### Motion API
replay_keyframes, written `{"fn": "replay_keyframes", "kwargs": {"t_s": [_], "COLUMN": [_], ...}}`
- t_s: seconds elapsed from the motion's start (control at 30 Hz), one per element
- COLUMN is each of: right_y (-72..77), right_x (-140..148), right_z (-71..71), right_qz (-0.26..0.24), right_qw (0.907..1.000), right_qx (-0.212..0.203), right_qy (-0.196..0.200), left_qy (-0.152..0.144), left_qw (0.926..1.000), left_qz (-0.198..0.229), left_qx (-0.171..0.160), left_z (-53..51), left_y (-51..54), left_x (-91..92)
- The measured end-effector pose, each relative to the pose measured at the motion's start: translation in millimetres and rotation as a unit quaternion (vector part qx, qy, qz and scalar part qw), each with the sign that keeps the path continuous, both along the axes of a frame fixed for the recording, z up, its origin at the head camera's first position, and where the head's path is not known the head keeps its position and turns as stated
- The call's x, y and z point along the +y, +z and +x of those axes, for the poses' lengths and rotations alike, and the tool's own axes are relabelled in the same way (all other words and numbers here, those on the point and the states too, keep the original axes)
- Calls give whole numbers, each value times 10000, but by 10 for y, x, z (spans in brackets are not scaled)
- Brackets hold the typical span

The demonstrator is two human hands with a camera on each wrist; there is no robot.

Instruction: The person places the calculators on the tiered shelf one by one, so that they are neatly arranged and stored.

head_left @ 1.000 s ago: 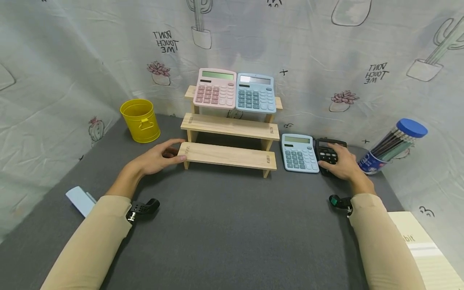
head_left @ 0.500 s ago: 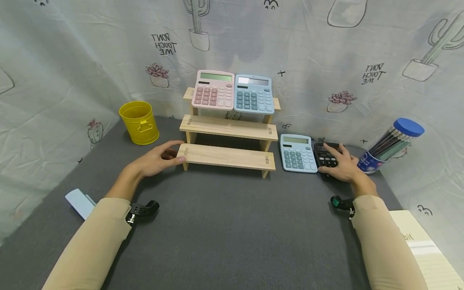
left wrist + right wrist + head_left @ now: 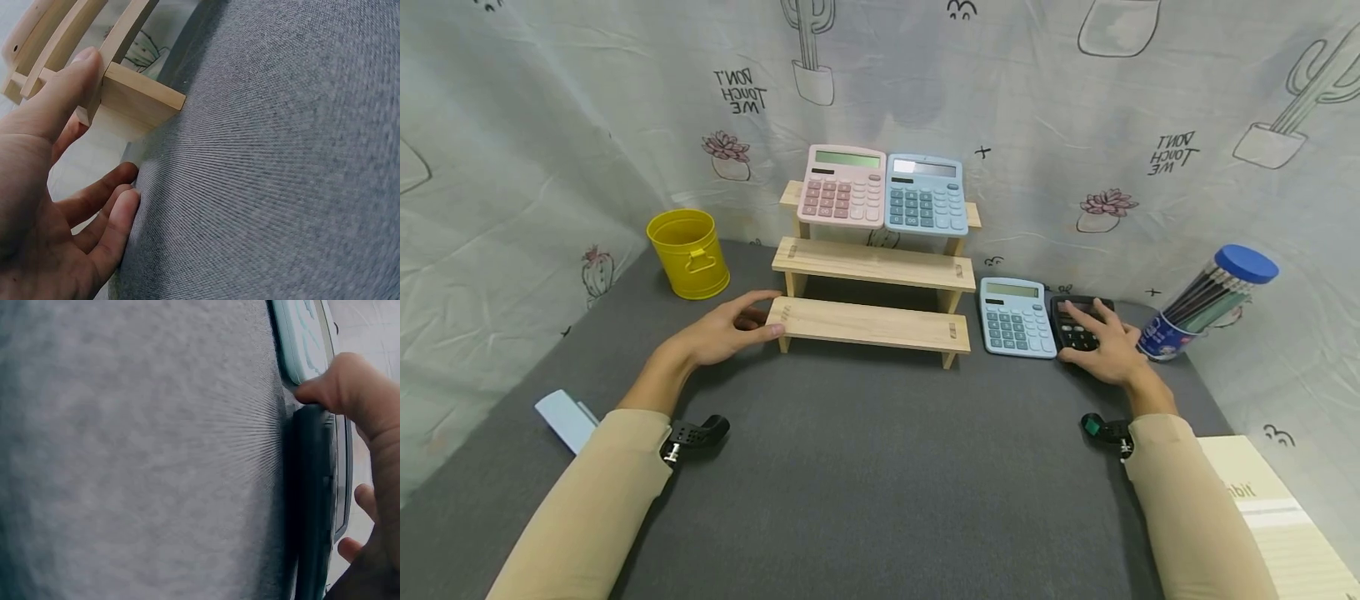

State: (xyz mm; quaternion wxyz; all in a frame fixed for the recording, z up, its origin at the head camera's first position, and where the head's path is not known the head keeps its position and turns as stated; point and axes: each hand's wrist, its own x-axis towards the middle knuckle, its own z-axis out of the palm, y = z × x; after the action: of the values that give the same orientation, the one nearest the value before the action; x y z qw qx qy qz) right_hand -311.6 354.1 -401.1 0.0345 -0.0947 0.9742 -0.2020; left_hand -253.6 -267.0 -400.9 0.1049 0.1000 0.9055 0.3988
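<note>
My left hand grips the left end of the lowest step of the wooden three-step stand. In the left wrist view its thumb lies on the step's end, a finger shows beneath, and the other fingers reach down by the cloth. My right hand rests, fingers spread, over the black calculator, which lies beside a light blue calculator. The right wrist view has that thumb at the near corner of the black calculator, next to the blue one.
A pink calculator and another blue one lean on the top step. A yellow bucket stands left, a pencil tub right. Lower right lies a cream notebook; a light blue object is by the left sleeve.
The right hand has drawn slightly back toward me and its fingers have spread, showing more of the black calculator. The left hand stays on the stand. The whole head view has shifted a little.
</note>
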Motion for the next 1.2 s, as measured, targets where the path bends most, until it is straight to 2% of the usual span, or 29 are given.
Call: {"fn": "replay_keyframes", "kwargs": {"t_s": [0.27, 0.67, 1.0, 1.2], "right_y": [122, 401, 544, 656], "right_x": [-76, -349, -496, -647], "right_z": [72, 317, 461, 570], "right_qz": [58, 147, -118, -430], "right_qw": [9990, 9904, 9739, 9653], "right_qx": [400, 1373, 2259, 2528], "right_qy": [-196, 77, 171, 493], "left_qy": [47, 23, 68, 39], "left_qw": [10000, 10000, 10000, 10000], "left_qz": [47, 39, 16, -43], "left_qx": [-41, 62, -7, 35], "left_z": [22, 12, 30, 12], "left_y": [4, -11, -38, -16], "left_x": [-4, 0, 12, 7]}}
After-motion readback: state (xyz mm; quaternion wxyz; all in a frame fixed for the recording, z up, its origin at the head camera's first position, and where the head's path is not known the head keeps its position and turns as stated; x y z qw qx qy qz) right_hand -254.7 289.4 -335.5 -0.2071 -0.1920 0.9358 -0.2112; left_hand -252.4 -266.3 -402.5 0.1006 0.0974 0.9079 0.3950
